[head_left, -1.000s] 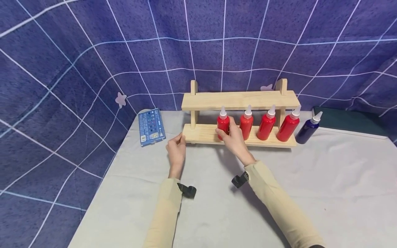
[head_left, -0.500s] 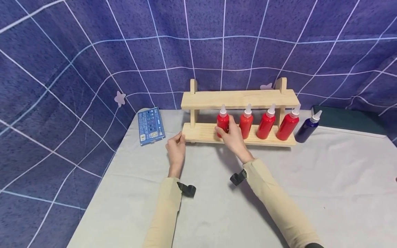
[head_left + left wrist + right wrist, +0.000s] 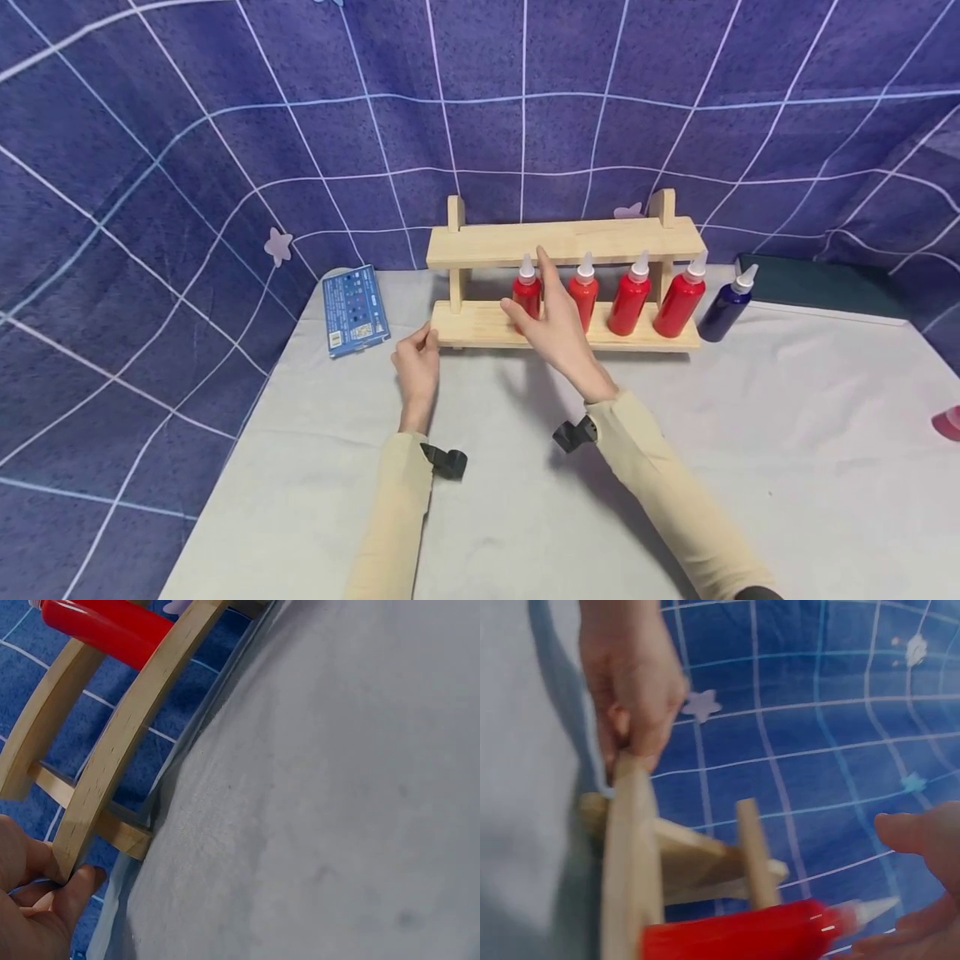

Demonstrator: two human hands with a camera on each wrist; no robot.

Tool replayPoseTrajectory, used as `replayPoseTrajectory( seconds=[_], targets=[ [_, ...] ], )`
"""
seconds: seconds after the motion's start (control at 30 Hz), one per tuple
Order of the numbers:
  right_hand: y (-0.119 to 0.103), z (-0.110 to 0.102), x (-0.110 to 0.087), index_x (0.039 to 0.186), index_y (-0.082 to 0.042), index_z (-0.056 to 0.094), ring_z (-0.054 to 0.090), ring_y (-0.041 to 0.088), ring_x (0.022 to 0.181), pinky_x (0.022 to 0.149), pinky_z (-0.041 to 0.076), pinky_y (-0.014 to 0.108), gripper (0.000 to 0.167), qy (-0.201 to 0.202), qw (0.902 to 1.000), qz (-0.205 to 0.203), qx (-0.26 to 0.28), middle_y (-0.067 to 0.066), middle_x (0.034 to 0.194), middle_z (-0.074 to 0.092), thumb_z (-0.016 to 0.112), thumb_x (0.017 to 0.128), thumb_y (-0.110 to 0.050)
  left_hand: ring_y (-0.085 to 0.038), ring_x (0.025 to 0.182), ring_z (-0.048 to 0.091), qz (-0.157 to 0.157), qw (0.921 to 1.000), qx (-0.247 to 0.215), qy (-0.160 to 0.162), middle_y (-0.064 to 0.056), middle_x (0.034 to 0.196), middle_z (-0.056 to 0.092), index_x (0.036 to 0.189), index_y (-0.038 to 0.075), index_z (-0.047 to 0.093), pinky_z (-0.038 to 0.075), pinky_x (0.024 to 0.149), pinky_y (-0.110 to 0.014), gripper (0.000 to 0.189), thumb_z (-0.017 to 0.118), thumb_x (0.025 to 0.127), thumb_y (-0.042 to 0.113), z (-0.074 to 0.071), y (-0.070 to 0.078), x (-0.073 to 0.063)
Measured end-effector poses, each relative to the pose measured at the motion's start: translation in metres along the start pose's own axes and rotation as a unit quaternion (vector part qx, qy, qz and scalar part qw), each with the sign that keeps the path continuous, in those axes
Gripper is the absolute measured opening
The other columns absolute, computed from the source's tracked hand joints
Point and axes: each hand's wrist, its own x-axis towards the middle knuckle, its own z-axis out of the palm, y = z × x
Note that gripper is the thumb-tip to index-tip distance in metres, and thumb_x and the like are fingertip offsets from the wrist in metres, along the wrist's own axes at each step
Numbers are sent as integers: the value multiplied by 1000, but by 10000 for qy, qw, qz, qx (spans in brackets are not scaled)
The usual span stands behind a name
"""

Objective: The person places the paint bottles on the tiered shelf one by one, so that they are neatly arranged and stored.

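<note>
A two-tier wooden rack (image 3: pixel 480 321) stands at the back of the table. My left hand (image 3: pixel 417 367) pinches the left end of its lower shelf between thumb and fingers, which the left wrist view shows close up. On that shelf, the leftmost red squeeze bottle (image 3: pixel 527 290) stands upright under a pointed translucent nozzle. My right hand (image 3: pixel 558 329) is beside this bottle with thumb and fingers spread, holding nothing. In the right wrist view a gap shows between the fingers (image 3: pixel 937 847) and the red bottle's nozzle (image 3: pixel 874 909).
Three more red bottles (image 3: pixel 628 304) line the lower shelf to the right. A dark blue bottle (image 3: pixel 726 312) stands past the rack's right end, before a dark green flat board (image 3: pixel 825 287). Left of the rack lies a blue printed box (image 3: pixel 356 312). A red object (image 3: pixel 948 423) shows at the right edge.
My right hand has let go of the leftmost red bottle and spread its fingers. The bottle stays on the shelf. My left hand keeps its pinch; the head view has shifted slightly.
</note>
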Motion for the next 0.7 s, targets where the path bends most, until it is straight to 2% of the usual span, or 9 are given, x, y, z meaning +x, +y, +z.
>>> replayPoseTrajectory(
  seconds=[0.1,0.23,0.43,0.7],
  targets=[
    [-15,-9,-5,156,-10,18,32,24,144,118,29,45,85,-10,9997,-244,46,13,158,30,70,91,-25,-29,95,71,-33,10000,-21,-20,-18,116,69,121,4,67,60,80,-39,28,62,96,15,0,0,0],
    [-32,-24,-12,156,-11,21,33,24,143,117,30,45,83,8,9979,-539,354,10,158,31,70,90,-21,-29,96,70,8,10000,-37,-33,-19,117,68,122,3,66,60,81,-38,29,62,96,15,0,1,1],
    [-48,-53,-24,156,-20,23,40,23,139,110,40,46,82,108,9934,-677,915,6,156,35,71,90,-14,-28,90,71,129,9999,-45,10,-19,114,69,122,3,67,60,77,-37,28,60,97,13,1,0,2],
    [-46,-100,-36,155,-21,28,49,25,133,106,45,40,79,821,9872,-744,1143,2,153,41,68,89,-2,-29,89,72,187,9998,-23,54,-20,113,69,120,2,67,60,77,-37,27,60,96,12,4,-2,3]
  ],
)
